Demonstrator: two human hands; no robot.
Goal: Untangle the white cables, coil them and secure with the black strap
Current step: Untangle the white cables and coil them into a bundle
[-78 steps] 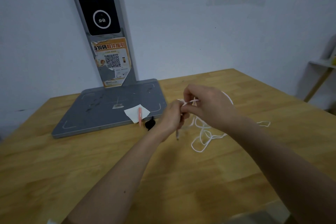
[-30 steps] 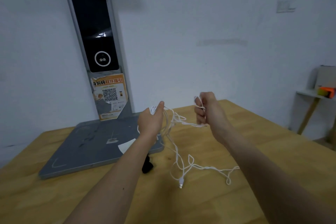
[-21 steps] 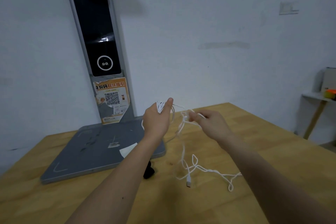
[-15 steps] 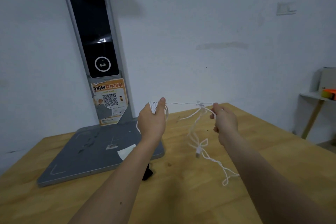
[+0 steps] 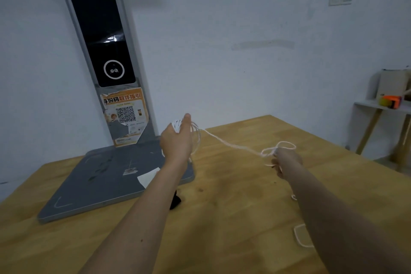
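From the head view, your left hand (image 5: pixel 176 142) is raised above the far part of the wooden counter (image 5: pixel 233 218), its grip clamped on a small bundle of the white cables (image 5: pixel 231 145): several white loops show over the top of your fingers beside the thumb, and more loops hang just behind the palm. From that bundle a single strand runs taut down and to the right, to your right hand (image 5: pixel 287 163). Your right hand sits lower and well apart from the left, its grip curled round the strand, with a loose loop of cable standing up above the knuckles. More cable drops below that hand; a small piece shows beside your right forearm, and a rounded loop lies on the counter near the same forearm, partly hidden by it.

The black strap (image 5: pixel 175 200) lies on the counter just beside your left forearm, which covers part of it, close to the front edge of the grey base plate (image 5: pixel 100 184). A white paper slip (image 5: pixel 148 177) rests on that plate, also partly behind your forearm. The plate carries an upright grey post with a dark screen (image 5: pixel 100 29) and an orange sticker with a QR code (image 5: pixel 124 115). Far right, a small shelf (image 5: pixel 382 104) holds an orange object (image 5: pixel 390 100).
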